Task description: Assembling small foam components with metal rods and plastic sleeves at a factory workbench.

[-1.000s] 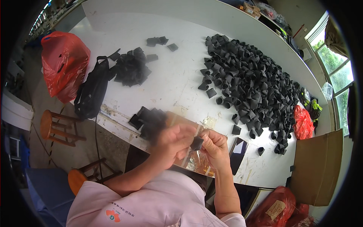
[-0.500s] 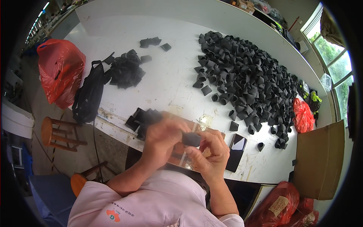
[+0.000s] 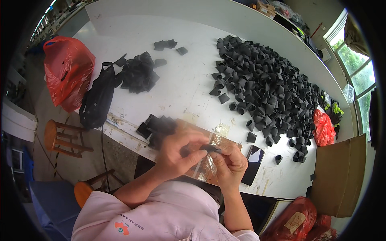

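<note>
Between my two hands is a small black fabric piece (image 3: 210,148), seen nearly edge-on. My left hand (image 3: 179,152) pinches its left end, while the thumb and fingers of my right hand (image 3: 231,160) close on the other end. Below them lies a brown board (image 3: 189,127) with clear, shiny tape on it. Just left of the board is a small stack of flat black pieces (image 3: 155,127), partly behind my left hand. A big heap of black pieces curled into short tubes (image 3: 265,84) covers the right side of the table.
A dark phone (image 3: 253,162) lies right of my right hand. Flat black pieces (image 3: 138,74) are piled at the left, beside a black bag (image 3: 96,98) and a red plastic bag (image 3: 68,76). Another red bag (image 3: 323,128) and a cardboard sheet (image 3: 338,176) stand at the right.
The black piece has turned from showing its broad face to nearly edge-on. My left hand has shifted slightly, its thumb now on the piece. The whole view has moved slightly.
</note>
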Motion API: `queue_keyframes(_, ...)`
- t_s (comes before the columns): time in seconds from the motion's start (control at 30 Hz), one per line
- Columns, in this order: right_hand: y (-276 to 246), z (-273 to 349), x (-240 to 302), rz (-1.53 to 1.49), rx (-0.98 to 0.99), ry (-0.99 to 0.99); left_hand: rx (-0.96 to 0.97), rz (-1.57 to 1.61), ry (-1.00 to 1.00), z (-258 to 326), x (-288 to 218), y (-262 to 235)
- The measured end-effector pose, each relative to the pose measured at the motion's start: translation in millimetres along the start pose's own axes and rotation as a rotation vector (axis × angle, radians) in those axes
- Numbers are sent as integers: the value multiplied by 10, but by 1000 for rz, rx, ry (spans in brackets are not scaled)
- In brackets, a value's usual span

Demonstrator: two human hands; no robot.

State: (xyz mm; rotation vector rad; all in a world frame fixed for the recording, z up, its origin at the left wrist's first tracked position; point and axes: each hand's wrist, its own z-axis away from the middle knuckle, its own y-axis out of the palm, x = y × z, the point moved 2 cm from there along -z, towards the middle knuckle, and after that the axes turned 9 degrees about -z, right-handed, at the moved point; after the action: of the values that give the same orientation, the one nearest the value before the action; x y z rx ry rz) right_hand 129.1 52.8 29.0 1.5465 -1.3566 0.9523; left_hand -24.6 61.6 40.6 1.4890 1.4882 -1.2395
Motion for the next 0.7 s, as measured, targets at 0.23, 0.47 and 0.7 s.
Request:
queue_keyframes(0.23, 62, -152, 299, 281, 160, 76, -115, -103, 86, -5, 46, -82)
queue_keyframes(0.47, 39, -44, 134, 418, 121, -159, -77, -180, 133, -9, 83, -44)
queue_keyframes(0.7, 73, -17, 143, 507, 81, -261, -48, -352, 347, -95, -49, -4)
